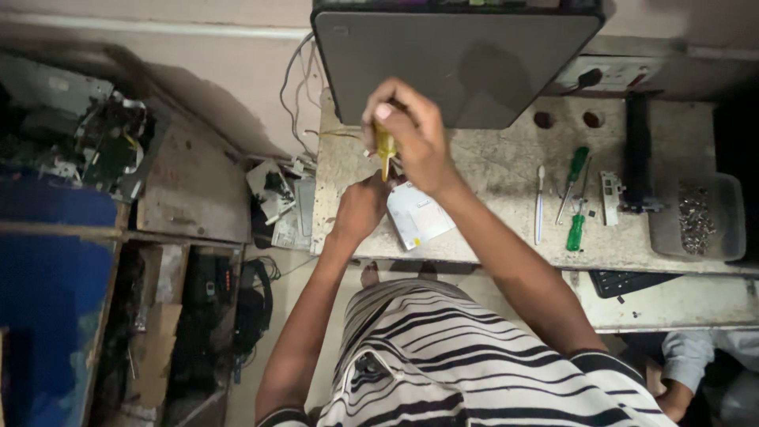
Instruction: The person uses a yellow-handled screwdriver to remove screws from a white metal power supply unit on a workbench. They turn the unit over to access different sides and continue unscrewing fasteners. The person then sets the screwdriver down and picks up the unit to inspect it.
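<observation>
While my right hand [415, 134] clamps the yellow screwdriver [385, 149], left hand [362, 207] pins the silver drive [417, 213] on the bench [506, 170]. Light, stiff, probably slippery; grip edges.

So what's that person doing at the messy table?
A person in a striped shirt is working at a worn workbench. Their right hand holds a yellow-handled screwdriver upright, pointing down at a small silver metal box. Their left hand steadies that box at its edge. A dark laptop sits behind, two green screwdrivers lie to the right, and a tray of screws is at the far end.
</observation>
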Action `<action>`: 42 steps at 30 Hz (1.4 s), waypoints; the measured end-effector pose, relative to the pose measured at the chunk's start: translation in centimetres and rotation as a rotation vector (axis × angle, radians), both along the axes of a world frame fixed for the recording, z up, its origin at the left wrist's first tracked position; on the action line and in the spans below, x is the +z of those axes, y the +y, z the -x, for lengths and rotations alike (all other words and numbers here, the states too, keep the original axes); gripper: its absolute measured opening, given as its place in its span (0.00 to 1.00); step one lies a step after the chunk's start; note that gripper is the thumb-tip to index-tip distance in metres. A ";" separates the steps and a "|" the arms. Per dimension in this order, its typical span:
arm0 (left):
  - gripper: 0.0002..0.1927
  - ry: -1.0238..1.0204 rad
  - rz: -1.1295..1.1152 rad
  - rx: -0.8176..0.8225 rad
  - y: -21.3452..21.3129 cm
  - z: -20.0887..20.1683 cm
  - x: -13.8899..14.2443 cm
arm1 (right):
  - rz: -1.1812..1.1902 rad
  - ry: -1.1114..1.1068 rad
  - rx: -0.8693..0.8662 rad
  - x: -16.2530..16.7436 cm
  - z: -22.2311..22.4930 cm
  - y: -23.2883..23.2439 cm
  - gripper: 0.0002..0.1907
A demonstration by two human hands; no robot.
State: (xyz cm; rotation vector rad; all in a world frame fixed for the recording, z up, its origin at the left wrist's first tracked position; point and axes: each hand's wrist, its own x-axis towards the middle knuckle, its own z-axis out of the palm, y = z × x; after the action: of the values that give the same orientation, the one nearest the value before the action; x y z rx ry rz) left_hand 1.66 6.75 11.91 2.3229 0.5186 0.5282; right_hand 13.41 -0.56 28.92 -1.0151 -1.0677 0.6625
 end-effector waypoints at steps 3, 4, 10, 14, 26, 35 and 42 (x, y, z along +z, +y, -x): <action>0.06 0.004 -0.009 0.015 0.0 0.1 0.0 | -0.017 0.063 -0.206 0.9 2.4 -0.5 0.14; 0.06 -0.008 -0.013 -0.013 0.0 0.2 0.0 | -0.067 0.054 -0.209 0.9 2.5 -0.4 0.14; 0.07 0.054 -0.033 -0.033 0.4 0.2 0.3 | -0.090 0.199 0.213 -0.9 -2.0 0.6 0.17; 0.08 0.007 -0.059 -0.028 0.1 -0.3 1.0 | -0.120 0.195 0.137 -1.1 -2.7 0.0 0.15; 0.14 -0.028 -0.032 -0.052 1.1 1.9 -1.8 | -0.185 0.034 -0.076 -2.0 -1.0 0.6 0.20; 0.10 -0.103 0.091 -0.077 2.0 1.5 -6.5 | -0.123 0.031 0.134 -1.6 -1.0 -0.1 0.23; 0.11 -0.125 0.106 -0.112 2.1 1.4 -5.8 | -0.139 0.053 -0.085 0.0 0.7 -0.3 0.21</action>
State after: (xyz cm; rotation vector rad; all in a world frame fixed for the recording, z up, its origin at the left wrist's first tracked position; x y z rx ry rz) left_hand 0.29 8.86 6.08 2.1876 0.3468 0.5736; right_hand 12.71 -0.88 28.90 -0.9132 -1.0049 0.5357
